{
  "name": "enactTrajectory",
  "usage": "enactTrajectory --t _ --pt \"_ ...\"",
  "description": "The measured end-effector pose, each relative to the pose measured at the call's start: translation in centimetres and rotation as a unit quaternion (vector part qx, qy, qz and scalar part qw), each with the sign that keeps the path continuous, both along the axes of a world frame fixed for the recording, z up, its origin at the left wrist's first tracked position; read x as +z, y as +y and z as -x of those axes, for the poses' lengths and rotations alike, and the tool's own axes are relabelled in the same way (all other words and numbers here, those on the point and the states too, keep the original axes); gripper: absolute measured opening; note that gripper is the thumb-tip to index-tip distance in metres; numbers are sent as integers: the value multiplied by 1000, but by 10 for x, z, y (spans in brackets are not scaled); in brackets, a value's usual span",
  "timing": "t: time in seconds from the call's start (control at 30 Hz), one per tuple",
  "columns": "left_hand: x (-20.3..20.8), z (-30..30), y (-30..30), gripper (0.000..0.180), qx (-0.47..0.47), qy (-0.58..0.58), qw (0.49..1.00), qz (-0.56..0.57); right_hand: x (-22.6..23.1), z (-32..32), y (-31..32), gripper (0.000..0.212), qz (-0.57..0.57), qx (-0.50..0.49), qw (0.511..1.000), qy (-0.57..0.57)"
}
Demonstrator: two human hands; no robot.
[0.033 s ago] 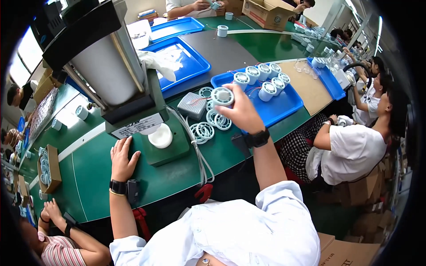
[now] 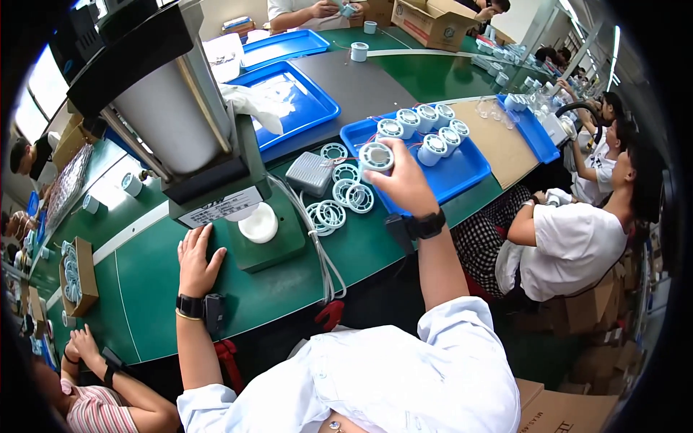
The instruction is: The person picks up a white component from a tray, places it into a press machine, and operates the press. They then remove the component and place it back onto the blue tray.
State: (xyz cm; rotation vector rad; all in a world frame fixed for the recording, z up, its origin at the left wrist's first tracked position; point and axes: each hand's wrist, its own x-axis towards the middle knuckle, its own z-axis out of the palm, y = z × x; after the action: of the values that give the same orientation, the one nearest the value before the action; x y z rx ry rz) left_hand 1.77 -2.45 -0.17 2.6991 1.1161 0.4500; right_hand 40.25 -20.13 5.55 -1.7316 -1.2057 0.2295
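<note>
My right hand is closed on a round pale-blue housing with a slotted ring on top, held up near the left edge of a blue tray. Several similar cylindrical housings, some with thin red wires, stand in that tray. Loose pale-blue rings lie on the green table to the left of this hand. My left hand rests palm down on the table, fingers stretched, beside the green base of a bench press. A round white fixture sits on that base, under the press head.
A grey metal pedal-like box stands behind the rings, and tied grey cables hang over the table's front edge. Farther back is another blue tray. A cardboard box of cables stands at left. Co-workers sit on both sides.
My right hand has shifted a little to the right with the housing, nearer the tray. My left hand stays in place on the table.
</note>
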Motion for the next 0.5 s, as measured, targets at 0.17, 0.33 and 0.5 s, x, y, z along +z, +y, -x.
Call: enactTrajectory --t 0.17,0.33,0.5 --pt "-2 1 1 58 8 9 1000 7 -21 -64 -40 61 76 -135 978 -138" --pt "-5 -1 0 58 6 7 1000 -3 -28 -96 -34 66 120 -145 971 -150" --pt "-2 2 -3 57 17 5 1000 -17 -42 -122 -18 68 99 -90 965 -228"
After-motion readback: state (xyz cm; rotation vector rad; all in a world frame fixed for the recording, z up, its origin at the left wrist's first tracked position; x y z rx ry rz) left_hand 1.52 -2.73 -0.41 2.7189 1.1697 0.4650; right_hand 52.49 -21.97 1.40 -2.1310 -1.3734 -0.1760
